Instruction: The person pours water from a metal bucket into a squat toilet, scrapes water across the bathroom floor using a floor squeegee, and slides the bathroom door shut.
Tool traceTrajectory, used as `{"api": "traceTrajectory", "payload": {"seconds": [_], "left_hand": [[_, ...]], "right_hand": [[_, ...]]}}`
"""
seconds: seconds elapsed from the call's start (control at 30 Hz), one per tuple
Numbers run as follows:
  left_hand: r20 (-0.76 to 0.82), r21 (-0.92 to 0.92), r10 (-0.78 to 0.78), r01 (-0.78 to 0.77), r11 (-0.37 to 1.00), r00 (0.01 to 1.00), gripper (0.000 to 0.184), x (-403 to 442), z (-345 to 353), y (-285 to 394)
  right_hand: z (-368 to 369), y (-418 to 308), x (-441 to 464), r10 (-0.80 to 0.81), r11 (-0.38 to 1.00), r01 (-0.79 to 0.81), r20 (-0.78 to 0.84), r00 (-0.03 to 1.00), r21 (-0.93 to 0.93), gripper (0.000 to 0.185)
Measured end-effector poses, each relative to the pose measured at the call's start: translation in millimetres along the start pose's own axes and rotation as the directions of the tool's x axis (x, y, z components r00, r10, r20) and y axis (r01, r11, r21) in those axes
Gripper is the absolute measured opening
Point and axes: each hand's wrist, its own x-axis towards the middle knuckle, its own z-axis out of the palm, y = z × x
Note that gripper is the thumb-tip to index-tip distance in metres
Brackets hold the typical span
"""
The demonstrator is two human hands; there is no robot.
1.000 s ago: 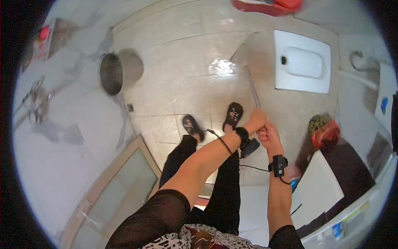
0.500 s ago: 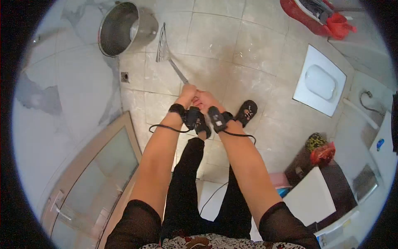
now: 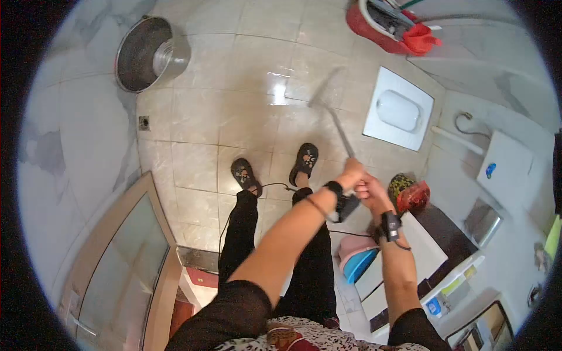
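Note:
Both of my hands are closed around the grey handle of a floor squeegee [image 3: 342, 133], right of my feet. My left hand [image 3: 351, 174] grips nearer the head, its arm reaching across my body. Just behind it, my right hand [image 3: 373, 190] is wrapped at the upper end, close to the left. The thin, wide head of the squeegee is on the tiled floor [image 3: 252, 120], left of the squat toilet [image 3: 399, 111], and smeared by motion. Dark bands with small devices sit on both wrists.
A metal bucket [image 3: 181, 55] lies at the upper left, near a floor drain [image 3: 144, 123]. A red tub [image 3: 366, 26] is at the top right. A white cabinet [image 3: 424, 240], basins [image 3: 356, 257] and a red bag [image 3: 414, 196] stand right. A glass-panelled door [image 3: 123, 275] is lower left.
Both hands and the squeegee have swung from left to right, its head moving from beside the bucket to near the toilet. My view has also shifted right.

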Motion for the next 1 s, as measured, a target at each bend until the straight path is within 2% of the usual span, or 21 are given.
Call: {"api": "traceTrajectory", "payload": {"seconds": [0.07, 0.1, 0.13, 0.2, 0.27, 0.3, 0.37, 0.43, 0.47, 0.5, 0.53, 0.57, 0.6, 0.63, 0.7, 0.77, 0.87, 0.97, 1.0], "left_hand": [[-0.039, -0.343, -0.011, -0.003, 0.939, 0.999, 0.034, -69, -81, 53], [-0.063, -0.447, -0.02, -0.01, 0.895, 0.998, 0.035, -94, -118, 68], [-0.089, -0.487, -0.032, -0.016, 0.873, 0.996, 0.035, -110, -154, 74], [-0.149, -0.341, 0.02, -0.07, 0.937, 0.989, 0.03, -94, -202, 28], [-0.19, -0.158, 0.028, -0.058, 0.986, 0.981, 0.025, -54, -243, -26], [-0.184, -0.217, -0.123, 0.081, 0.973, 0.975, 0.022, -28, -257, -44], [-0.198, -0.186, -0.142, 0.105, 0.977, 0.97, 0.023, 4, -255, -22], [-0.179, -0.174, -0.211, 0.181, 0.968, 0.961, 0.024, 9, -219, 12], [-0.165, -0.169, -0.241, 0.213, 0.962, 0.956, 0.025, 15, -190, 26], [-0.172, 0.229, 0.007, 0.033, 0.973, 0.985, 0.028, 34, -154, 30], [-0.074, 0.586, 0.233, -0.147, 0.797, 0.97, 0.032, 53, -106, 29], [-0.142, 0.589, 0.241, -0.114, 0.8, 0.96, 0.034, 63, -57, 48], [-0.209, 0.588, 0.248, -0.081, 0.805, 0.946, 0.037, 73, -7, 66], [-0.275, 0.582, 0.254, -0.049, 0.811, 0.927, 0.04, 83, 42, 86], [-0.027, 0.621, 0.24, -0.172, 0.765, 0.97, 0.04, 99, 107, 129], [0.025, 0.457, 0.265, -0.247, 0.854, 0.964, 0.04, 114, 163, 151], [-0.059, 0.699, 0.316, -0.187, 0.69, 0.947, 0.037, 110, 210, 197], [0.089, 0.633, 0.297, -0.285, 0.72, 0.951, 0.033, 141, 271, 183], [0.13, 0.526, 0.312, -0.332, 0.783, 0.941, 0.031, 132, 267, 191]], "right_hand": [[19, 12, 1, -0.049, 0.998, 0.052, 0.068, 0.997, -0.044, 0.009], [34, 13, 12, -0.043, 0.995, 0.05, 0.083, 0.996, -0.084, 0.011], [51, 12, 24, -0.045, 0.997, 0.057, 0.215, 0.975, -0.049, 0.014], [97, 3, 57, 0.012, 1.0, -0.018, 0.357, 0.934, 0.012, 0.011], [125, 7, 123, -0.025, 0.999, 0.037, 0.456, 0.89, -0.018, 0.013], [124, 9, 170, 0.096, 0.995, -0.084, 0.495, 0.863, -0.046, 0.016], [115, -10, 224, 0.2, 0.978, -0.204, 0.486, 0.851, -0.046, 0.018], [71, -16, 226, 0.202, 0.968, -0.24, 0.341, 0.918, 0.073, 0.013], [27, -27, 204, -0.013, 0.994, 0.065, 0.47, 0.882, -0.093, 0.013], [-16, -37, 181, -0.228, 0.904, 0.389, 0.569, 0.79, -0.179, 0.013], [-60, -47, 183, 0.174, 0.983, -0.181, 0.407, 0.897, -0.021, 0.013], [-100, -64, 152, 0.212, 0.968, -0.245, 0.332, 0.919, 0.061, 0.013], [-140, -81, 125, 0.227, 0.963, -0.263, 0.348, 0.91, 0.059, 0.015], [-195, -79, 136, 0.305, 0.89, -0.378, 0.283, 0.909, 0.256, 0.02], [-303, -93, 136, 0.332, 0.925, -0.362, 0.216, 0.918, 0.117, 0.02], [-319, -122, 74, 0.323, 0.925, -0.337, 0.104, 0.941, 0.176, 0.023], [-361, -134, 42, 0.302, 0.901, -0.327, 0.128, 0.945, 0.284, 0.021], [-372, -134, 9, 0.133, 0.955, -0.142, 0.052, 0.99, 0.261, 0.02], [-367, -136, -6, 0.129, 0.953, -0.138, 0.048, 0.99, 0.271, 0.016]]}}
